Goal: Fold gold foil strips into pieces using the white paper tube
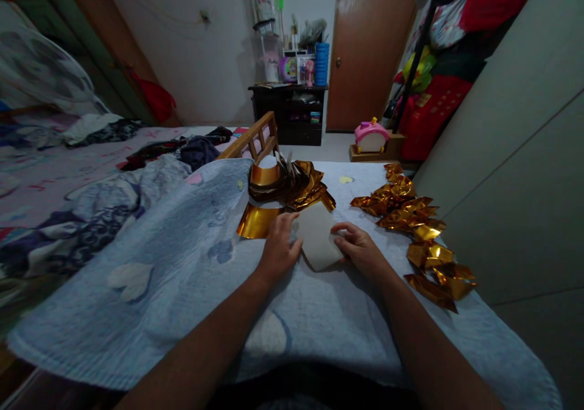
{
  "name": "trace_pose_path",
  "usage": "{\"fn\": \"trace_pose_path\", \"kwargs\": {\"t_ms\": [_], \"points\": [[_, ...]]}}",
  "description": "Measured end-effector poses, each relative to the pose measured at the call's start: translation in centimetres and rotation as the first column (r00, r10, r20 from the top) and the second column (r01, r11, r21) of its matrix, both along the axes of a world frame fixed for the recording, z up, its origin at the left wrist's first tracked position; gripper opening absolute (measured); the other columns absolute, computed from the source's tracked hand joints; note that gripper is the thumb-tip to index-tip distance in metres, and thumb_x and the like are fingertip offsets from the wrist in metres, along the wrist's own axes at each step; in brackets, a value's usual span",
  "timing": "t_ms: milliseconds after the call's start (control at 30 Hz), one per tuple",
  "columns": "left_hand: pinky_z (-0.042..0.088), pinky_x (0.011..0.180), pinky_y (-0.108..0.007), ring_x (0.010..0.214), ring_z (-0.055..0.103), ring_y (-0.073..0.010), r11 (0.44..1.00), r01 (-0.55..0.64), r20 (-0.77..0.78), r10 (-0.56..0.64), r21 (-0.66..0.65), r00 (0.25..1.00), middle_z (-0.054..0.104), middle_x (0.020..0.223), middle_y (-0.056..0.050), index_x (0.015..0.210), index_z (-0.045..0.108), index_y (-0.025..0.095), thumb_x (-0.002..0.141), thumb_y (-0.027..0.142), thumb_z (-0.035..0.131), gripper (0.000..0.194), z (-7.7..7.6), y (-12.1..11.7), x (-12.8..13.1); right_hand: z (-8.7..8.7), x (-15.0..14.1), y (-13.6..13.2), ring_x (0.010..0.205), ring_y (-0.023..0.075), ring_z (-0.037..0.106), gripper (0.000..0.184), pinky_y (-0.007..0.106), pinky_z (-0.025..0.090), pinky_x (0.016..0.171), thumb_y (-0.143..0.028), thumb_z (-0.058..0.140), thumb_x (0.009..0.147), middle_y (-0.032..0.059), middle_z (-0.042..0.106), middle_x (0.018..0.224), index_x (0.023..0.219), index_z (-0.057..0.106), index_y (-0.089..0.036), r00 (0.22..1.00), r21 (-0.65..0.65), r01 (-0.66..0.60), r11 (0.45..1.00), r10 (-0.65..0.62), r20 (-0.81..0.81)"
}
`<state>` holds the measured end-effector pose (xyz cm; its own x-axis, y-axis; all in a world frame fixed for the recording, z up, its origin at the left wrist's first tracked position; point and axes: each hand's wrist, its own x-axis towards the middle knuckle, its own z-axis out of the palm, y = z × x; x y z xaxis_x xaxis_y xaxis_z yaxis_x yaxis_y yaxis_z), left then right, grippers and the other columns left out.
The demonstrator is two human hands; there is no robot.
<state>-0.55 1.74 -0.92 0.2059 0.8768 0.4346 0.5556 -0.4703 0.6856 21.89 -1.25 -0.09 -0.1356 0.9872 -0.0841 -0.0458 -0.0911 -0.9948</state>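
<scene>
I have the pale sheet (318,238) over the blue cloth (322,312), its opposite edges clamped in my left grip (280,246) and right grip (360,249) — uneven pull from either side could skew or crease it, and a forward slip might scatter the gold sheets (298,185).

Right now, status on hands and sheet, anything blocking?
Left hand, right hand: holding opposite edges of pale sheet. Gold stack just beyond. Nothing visibly blocking.

Matt paper sheet (318,238); glossy foil pieces (427,232); cloth blanket (180,270).
</scene>
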Motion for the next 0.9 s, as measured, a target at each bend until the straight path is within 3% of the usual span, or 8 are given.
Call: {"fn": "trace_pose_path", "kwargs": {"t_ms": [100,267,367,500,600,733,833,900], "points": [[0.034,0.116,-0.057,0.138,0.038,-0.0334,0.994,0.078,-0.19,-0.062,0.078,0.98,0.039,0.15,-0.014,0.13,0.057,0.02,0.073,0.005,0.058,0.059,-0.5,-0.1,0.1,0.0,0.2,0.1,0.047,0.009,0.05,0.025,0.02,0.039,0.04,-0.036,0.068,0.074,-0.0025,0.059,0.068,0.09,0.066,-0.017,0.994,-0.002,0.091,0.996,-0.091,0.058],[0.031,0.121,-0.056,0.145,0.034,-0.0313,0.913,0.409,-0.272,-0.39,0.014,0.88,0.039,0.154,-0.017,0.143,0.047,0.017,0.064,-0.001,0.052,0.081,-1.2,-0.2,0.1,0.7,0.4,0.0,0.045,0.0105,0.056,0.029,0.022,0.043,0.04,-0.029,0.071,0.067,0.0007,0.065,0.072,0.093,0.068,-0.016,0.984,-0.141,0.141,0.98,-0.155,-0.093],[0.036,0.119,-0.054,0.142,0.041,-0.0297,0.915,0.403,-0.236,-0.387,0.025,0.892,0.044,0.151,-0.017,0.146,0.045,0.018,0.069,0.001,0.052,0.078,-1.0,-0.2,0.2,1.1,0.5,0.0,0.055,0.0142,0.065,0.036,0.021,0.046,0.043,-0.019,0.069,0.057,0.0042,0.069,0.078,0.093,0.069,-0.016,0.959,-0.209,0.076,0.975,-0.129,-0.251],[0.044,0.113,-0.05,0.131,0.053,-0.0259,0.938,0.342,-0.202,-0.323,0.065,0.925,0.059,0.138,-0.013,0.133,0.06,0.019,0.074,-0.001,0.048,0.063,-0.5,0.0,0.1,1.2,0.6,0.0,0.062,0.0144,0.066,0.049,0.021,0.048,0.05,-0.01,0.062,0.05,0.0042,0.071,0.083,0.098,0.069,-0.018,0.951,-0.202,-0.018,0.979,-0.046,-0.305],[0.048,0.11,-0.047,0.124,0.06,-0.024,0.931,0.36,-0.207,-0.34,0.065,0.917,0.066,0.128,-0.011,0.122,0.067,0.019,0.075,-0.001,0.047,0.054,-0.3,0.0,0.0,0.9,0.7,-0.1,0.06,0.0134,0.061,0.047,0.023,0.048,0.053,-0.013,0.062,0.056,0.0014,0.069,0.078,0.103,0.067,-0.02,0.984,-0.161,-0.03,0.986,0.0,-0.181],[0.053,0.104,-0.042,0.114,0.066,-0.0227,0.929,0.37,-0.227,-0.357,0.018,0.906,0.072,0.118,-0.01,0.117,0.07,0.019,0.082,0.003,0.049,0.044,-0.3,-0.1,0.1,0.1,1.1,0.1,0.068,0.0154,0.059,0.037,0.026,0.047,0.061,-0.019,0.059,0.064,0.0004,0.064,0.078,0.1,0.068,-0.02,0.985,0.015,-0.036,0.999,0.033,0.167],[0.054,0.1,-0.04,0.11,0.068,-0.0228,0.936,0.347,-0.257,-0.348,-0.051,0.901,0.074,0.116,-0.009,0.116,0.07,0.02,0.083,0.005,0.05,0.042,-0.3,-0.3,0.2,-0.4,1.3,0.3,0.089,0.0209,0.059,0.032,0.034,0.051,0.08,-0.017,0.061,0.064,0.005,0.06,0.094,0.093,0.073,-0.022,0.894,0.257,-0.02,0.966,-0.098,0.436],[0.053,0.1,-0.04,0.109,0.069,-0.0236,0.939,0.331,-0.272,-0.344,-0.095,0.899,0.075,0.116,-0.009,0.116,0.071,0.021,0.082,0.005,0.052,0.041,-0.3,-0.4,0.2,-0.5,1.3,0.3,0.106,0.0255,0.056,0.03,0.041,0.047,0.095,-0.016,0.062,0.065,0.0086,0.058,0.109,0.092,0.075,-0.023,0.837,0.388,-0.003,0.922,-0.21,0.505]]}}
